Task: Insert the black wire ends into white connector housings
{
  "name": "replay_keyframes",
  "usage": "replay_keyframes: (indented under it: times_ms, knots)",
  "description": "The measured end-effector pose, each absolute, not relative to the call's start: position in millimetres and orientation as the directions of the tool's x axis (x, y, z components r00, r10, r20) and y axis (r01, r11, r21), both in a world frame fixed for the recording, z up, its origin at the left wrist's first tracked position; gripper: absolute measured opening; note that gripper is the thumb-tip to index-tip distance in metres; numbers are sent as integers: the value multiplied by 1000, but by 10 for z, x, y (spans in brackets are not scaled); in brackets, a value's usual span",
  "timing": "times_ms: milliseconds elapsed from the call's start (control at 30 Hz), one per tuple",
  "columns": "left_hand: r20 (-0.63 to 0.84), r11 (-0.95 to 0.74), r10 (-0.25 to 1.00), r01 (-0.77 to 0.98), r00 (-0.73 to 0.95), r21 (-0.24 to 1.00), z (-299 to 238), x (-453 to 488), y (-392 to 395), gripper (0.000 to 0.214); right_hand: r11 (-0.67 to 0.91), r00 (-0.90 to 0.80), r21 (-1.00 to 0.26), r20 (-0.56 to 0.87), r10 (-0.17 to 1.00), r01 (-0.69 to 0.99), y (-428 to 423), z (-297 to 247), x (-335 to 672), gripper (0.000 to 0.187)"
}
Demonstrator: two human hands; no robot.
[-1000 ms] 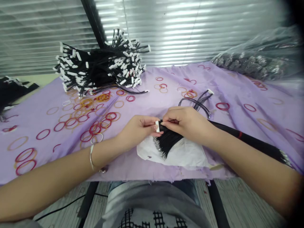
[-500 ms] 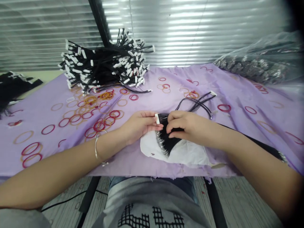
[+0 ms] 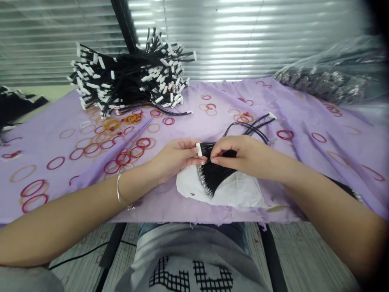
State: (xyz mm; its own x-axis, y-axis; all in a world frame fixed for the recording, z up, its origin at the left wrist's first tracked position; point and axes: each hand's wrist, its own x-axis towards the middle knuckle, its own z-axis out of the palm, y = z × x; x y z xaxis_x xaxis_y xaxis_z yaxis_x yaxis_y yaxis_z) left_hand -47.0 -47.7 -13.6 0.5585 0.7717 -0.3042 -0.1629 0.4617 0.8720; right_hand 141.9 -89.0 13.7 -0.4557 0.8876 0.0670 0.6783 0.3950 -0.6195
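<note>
Between thumb and fingers, my left hand (image 3: 183,157) grips a white plastic connector (image 3: 199,149) with black wires coming out of its right side. My right hand (image 3: 234,152) is closed in a pinch just right of it, at the black wires; which wire it holds is too small to make out. Under both hands a fan of black wires (image 3: 220,177) with silvery metal terminals (image 3: 204,182) along its left edge lies on a white sheet (image 3: 244,197). Behind my right hand, looped black wires end in another white connector (image 3: 272,116).
A big heap of black wire harnesses (image 3: 121,81) with white connectors stands at the back left. Red and yellow rubber bands (image 3: 91,147) are scattered over the purple cloth (image 3: 170,209). A clear plastic bag (image 3: 325,83) of metal-tipped pieces lies at the back right.
My right hand's fingertips have moved slightly left, closer to the connector, and come together in a pinch. My left hand keeps its hold on the connector. The whole view has shifted a little.
</note>
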Motion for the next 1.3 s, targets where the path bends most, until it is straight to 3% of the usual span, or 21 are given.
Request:
replay_keyframes:
  times_ms: [300, 500, 967, 1300]
  knots:
    - [-298, 408, 779, -86, 552, 909, -99, -460, -506, 13, 223, -313, -761, 27, 949, 609, -861, 127, 1419, 16]
    - [-306, 401, 771, -53, 558, 914, -100, -465, -518, 13, 86, -180, -740, -49, 982, 667, -863, 136, 1377, 10]
    - [-262, 320, 766, 5, 587, 947, -113, -475, -521, 12, 85, -173, -756, -39, 984, 649, -870, 145, 1353, 10]
    - [-225, 279, 758, 7, 612, 960, -136, -488, -520, 12, 168, -215, -723, 28, 976, 670, -839, 38, 1324, 8]
